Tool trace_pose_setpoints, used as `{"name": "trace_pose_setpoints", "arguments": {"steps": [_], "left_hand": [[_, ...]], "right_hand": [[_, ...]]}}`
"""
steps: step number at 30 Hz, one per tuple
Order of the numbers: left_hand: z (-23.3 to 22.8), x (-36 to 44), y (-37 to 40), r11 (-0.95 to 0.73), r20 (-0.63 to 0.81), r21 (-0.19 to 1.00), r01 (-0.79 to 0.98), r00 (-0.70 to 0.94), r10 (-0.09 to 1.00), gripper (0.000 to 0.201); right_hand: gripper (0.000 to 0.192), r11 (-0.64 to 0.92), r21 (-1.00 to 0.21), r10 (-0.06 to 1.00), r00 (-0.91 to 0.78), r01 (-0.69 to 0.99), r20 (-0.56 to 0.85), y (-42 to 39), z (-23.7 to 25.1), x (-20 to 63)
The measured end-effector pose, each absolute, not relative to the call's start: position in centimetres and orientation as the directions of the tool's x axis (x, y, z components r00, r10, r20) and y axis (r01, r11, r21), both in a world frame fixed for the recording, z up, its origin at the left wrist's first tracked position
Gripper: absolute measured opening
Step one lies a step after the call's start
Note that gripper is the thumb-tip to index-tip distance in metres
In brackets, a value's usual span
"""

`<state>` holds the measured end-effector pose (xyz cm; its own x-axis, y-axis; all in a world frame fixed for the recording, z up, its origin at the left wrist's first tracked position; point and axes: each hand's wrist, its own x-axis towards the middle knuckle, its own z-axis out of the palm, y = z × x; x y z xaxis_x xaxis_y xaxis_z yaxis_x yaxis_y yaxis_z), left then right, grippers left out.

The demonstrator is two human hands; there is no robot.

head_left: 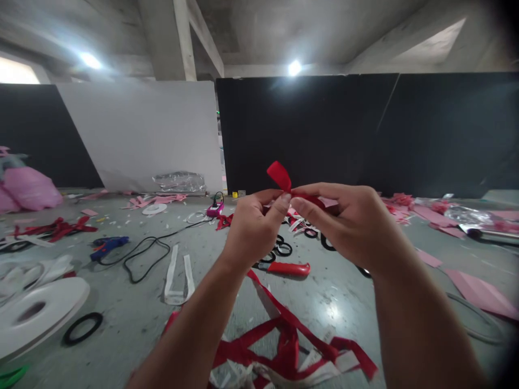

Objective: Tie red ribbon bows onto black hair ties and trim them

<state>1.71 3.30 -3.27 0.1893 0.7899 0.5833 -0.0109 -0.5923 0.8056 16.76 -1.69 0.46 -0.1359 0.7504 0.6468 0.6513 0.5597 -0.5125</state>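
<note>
Red ribbon scraps [284, 340] lie nearest on the grey concrete floor [332, 302], near scissors with red handles [290, 268]. Above them, the left hand [251, 227] and right hand [348, 224] pinch a small red ribbon piece [279, 175] between closed fingertips. Behind stand a white panel [141, 135] and black panels [365, 129].

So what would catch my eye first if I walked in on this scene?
Most likely the red ribbon, pinched up at the centre between the left hand and the right hand. Below them, a tangle of red ribbon strips sprawls across the grey floor. At far left lies a big white tape roll, with a blue glue gun behind it.
</note>
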Motion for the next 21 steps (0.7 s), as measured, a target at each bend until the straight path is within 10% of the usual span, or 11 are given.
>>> {"name": "trace_pose_setpoints", "arguments": {"steps": [12, 17, 21], "left_hand": [[-4.0, 1.2, 5.0, -0.476, 0.402, 0.875, 0.09, 0.412, 0.818, 0.04], [-7.7, 0.2, 9.4, -0.406, 0.248, 0.559, 0.723, 0.322, 0.914, 0.046], [-12.4, 1.3, 11.7, -0.324, 0.079, 0.389, 0.862, 0.319, 0.945, 0.017]], "right_hand": [[0.019, 0.391, -0.344, 0.644, 0.013, 0.854, 0.765, -0.4, -0.1, 17.7], [0.016, 0.294, -0.36, 0.45, 0.204, 0.885, 0.869, -0.4, 0.4, 19.5], [0.014, 0.36, -0.37, 0.422, 0.204, 0.857, 0.883, -1.3, 0.9, 19.9]]}}
